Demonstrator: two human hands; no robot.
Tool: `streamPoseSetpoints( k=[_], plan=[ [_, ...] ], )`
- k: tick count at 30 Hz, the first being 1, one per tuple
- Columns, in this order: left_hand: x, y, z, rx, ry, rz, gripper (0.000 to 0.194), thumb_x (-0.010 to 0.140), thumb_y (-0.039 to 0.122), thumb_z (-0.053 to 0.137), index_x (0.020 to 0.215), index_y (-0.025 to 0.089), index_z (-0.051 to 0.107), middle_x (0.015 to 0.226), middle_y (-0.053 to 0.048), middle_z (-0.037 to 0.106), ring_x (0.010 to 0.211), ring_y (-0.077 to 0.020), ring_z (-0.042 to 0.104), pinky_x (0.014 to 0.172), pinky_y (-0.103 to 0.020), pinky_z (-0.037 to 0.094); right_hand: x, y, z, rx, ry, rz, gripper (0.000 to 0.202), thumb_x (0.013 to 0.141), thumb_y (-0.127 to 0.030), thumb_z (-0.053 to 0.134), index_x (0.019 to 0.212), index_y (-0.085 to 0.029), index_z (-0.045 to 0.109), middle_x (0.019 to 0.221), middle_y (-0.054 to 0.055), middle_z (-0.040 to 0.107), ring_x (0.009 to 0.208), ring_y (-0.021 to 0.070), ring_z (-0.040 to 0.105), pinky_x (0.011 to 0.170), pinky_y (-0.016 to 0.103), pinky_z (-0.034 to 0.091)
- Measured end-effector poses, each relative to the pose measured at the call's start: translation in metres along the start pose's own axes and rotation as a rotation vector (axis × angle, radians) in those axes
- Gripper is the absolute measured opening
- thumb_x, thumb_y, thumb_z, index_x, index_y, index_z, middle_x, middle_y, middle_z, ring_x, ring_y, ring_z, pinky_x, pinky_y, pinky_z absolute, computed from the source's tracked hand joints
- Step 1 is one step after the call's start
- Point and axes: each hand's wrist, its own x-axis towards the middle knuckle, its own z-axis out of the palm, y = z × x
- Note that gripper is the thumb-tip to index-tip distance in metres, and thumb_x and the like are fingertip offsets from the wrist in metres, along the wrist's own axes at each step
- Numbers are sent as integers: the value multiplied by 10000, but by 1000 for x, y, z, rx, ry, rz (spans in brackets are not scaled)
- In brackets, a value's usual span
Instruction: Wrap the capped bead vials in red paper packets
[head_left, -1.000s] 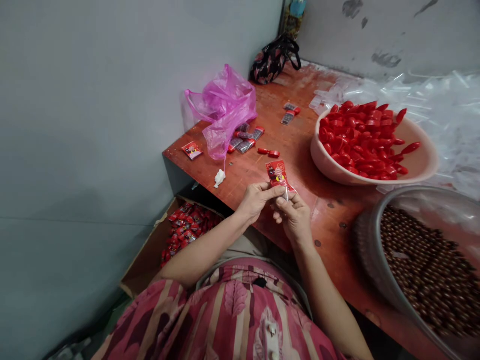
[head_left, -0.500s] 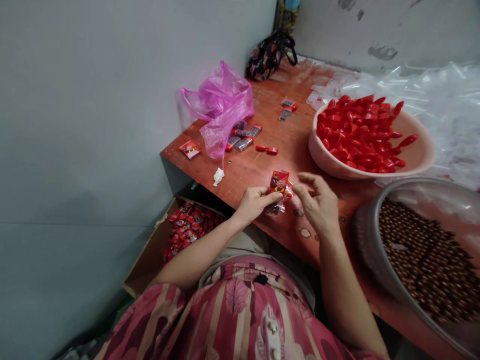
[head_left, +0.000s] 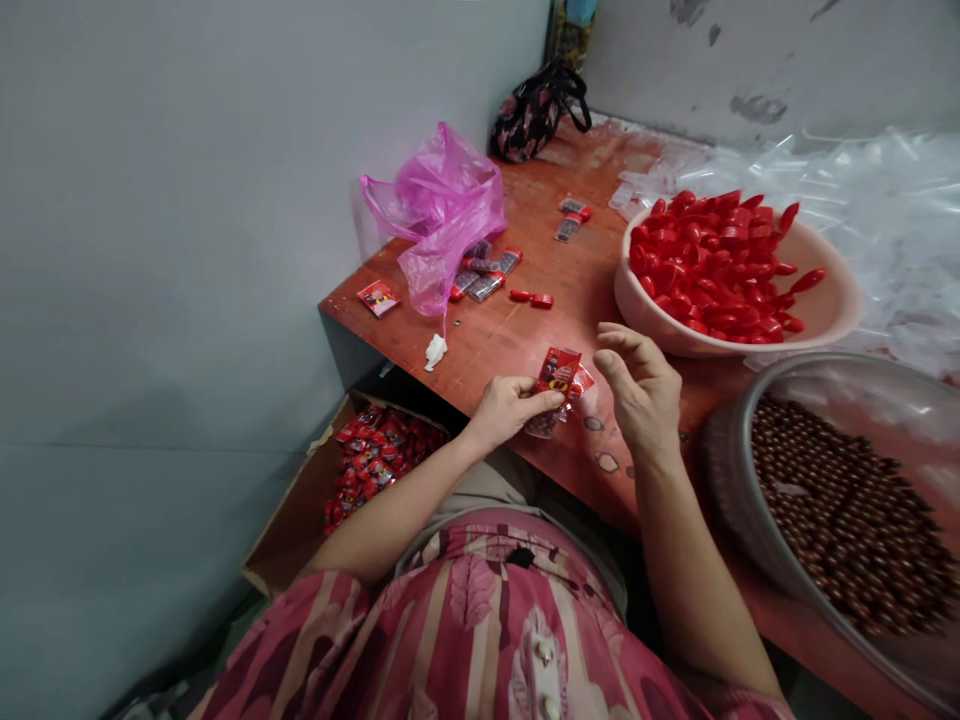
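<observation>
In my left hand point(head_left: 510, 410) is a small red printed packet point(head_left: 559, 368), pinched between thumb and fingers. A clear piece with dark balls inside point(head_left: 541, 424) shows just below the packet, against the same fingers. Behind it, another red and clear wrapper point(head_left: 582, 380) is partly hidden. My right hand point(head_left: 643, 390) is raised to the right of the packet, apart from it, fingers spread and holding nothing. The table's red top point(head_left: 480, 350) lies under both hands.
A pink bowl point(head_left: 840, 310) of red plastic caps and a grey basin point(head_left: 739, 440) of brown balls stand at right. A pink bag point(head_left: 450, 200) partly covers filled clear tubes point(head_left: 487, 286). Below the edge, a cardboard box point(head_left: 289, 520) holds red packets. Clear plastic pieces point(head_left: 900, 230) lie behind.
My right hand has moved slightly right, away from the packet, and its fingers have opened wider. My left hand still grips the packet, now tilted a little more.
</observation>
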Motion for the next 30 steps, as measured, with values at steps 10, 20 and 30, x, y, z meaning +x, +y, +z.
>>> streamPoseSetpoints(
  k=[10, 20, 30],
  plan=[
    [5, 14, 9, -645, 69, -65, 406, 571, 432, 845, 761, 107, 691, 713, -58, 709, 611, -129, 626, 673, -262, 506, -49, 15, 6, 216, -186, 373, 329, 741, -468, 726, 916, -202, 643, 814, 17, 675, 679, 143, 638, 638, 291, 561],
    [12, 9, 18, -723, 99, -59, 414, 544, 384, 877, 728, 88, 652, 641, -22, 656, 536, -87, 572, 580, -219, 454, -69, 15, 23, 295, -26, 384, 252, 702, -351, 783, 856, -180, 680, 685, -12, 693, 565, 113, 624, 579, 249, 547],
    [12, 17, 15, -639, 85, -57, 404, 535, 406, 861, 695, 76, 692, 635, -45, 678, 564, -110, 604, 610, -236, 476, -64, 18, 26, 363, 27, 374, 241, 710, -361, 775, 828, -175, 679, 674, -17, 690, 512, 102, 611, 538, 243, 529]
  ],
)
